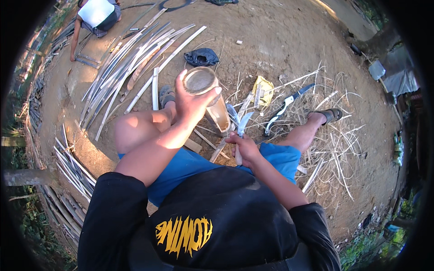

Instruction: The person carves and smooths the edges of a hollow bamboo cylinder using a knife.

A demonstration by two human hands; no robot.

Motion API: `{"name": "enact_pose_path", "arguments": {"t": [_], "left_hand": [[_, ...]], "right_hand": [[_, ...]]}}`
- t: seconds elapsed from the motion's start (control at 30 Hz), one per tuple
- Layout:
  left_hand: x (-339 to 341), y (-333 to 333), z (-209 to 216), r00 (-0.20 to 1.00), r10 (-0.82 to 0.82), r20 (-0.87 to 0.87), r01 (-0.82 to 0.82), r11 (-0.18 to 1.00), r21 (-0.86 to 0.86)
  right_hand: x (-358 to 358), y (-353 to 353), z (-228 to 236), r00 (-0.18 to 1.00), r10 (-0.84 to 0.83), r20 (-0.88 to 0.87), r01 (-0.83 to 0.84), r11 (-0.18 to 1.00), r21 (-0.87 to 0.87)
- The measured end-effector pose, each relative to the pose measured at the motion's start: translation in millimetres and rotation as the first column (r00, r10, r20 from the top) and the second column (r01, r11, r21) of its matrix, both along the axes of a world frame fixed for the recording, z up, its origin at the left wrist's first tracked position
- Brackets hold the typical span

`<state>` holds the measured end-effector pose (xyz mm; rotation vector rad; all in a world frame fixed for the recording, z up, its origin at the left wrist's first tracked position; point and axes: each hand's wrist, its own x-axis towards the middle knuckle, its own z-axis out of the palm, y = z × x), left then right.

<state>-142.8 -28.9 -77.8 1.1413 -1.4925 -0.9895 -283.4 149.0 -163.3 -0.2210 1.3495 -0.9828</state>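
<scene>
My left hand point(190, 103) is raised in front of me and wrapped round the upper part of a thick bamboo tube point(219, 116). The tube's round end faces up, and its lower part slants down and right between my knees. To the right of its lower end, my right hand point(245, 148) is closed on the light handle of a knife point(244, 123). The blade points upward, close to the tube; I cannot tell whether they touch. Bamboo pieces point(219, 150) lie on the ground below the tube.
Long split bamboo strips point(135, 67) lie at the far left. A black plastic bag point(202, 57), a yellow packet point(263, 91) and a saw point(285, 106) lie ahead. Thin bamboo shavings point(343, 144) cover the ground around my right foot. Another person point(96, 16) crouches at the upper left.
</scene>
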Motion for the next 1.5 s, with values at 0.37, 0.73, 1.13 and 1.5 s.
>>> {"name": "enact_pose_path", "arguments": {"t": [0.37, 0.73, 1.13, 1.5], "left_hand": [[133.8, -11.7, 48.4, 0.607, -0.290, 0.740, 0.251, 0.953, 0.167], [156.0, 40.3, 57.7, 0.803, -0.400, 0.442, 0.168, 0.863, 0.476], [107.1, 146.2, 16.2, 0.866, -0.385, 0.320, 0.107, 0.767, 0.633], [60.2, 129.7, -54.9, 0.871, -0.370, -0.323, 0.419, 0.216, 0.882]], "right_hand": [[27.0, -7.7, -41.6, 0.980, 0.136, 0.142, -0.152, 0.983, 0.104], [62.9, -24.4, -18.4, 0.920, 0.336, 0.200, -0.328, 0.942, -0.072], [43.6, -13.7, 14.6, 0.974, 0.226, 0.019, -0.224, 0.971, -0.086], [-6.5, 23.6, -6.1, 0.980, 0.121, 0.159, -0.104, 0.989, -0.108]]}}
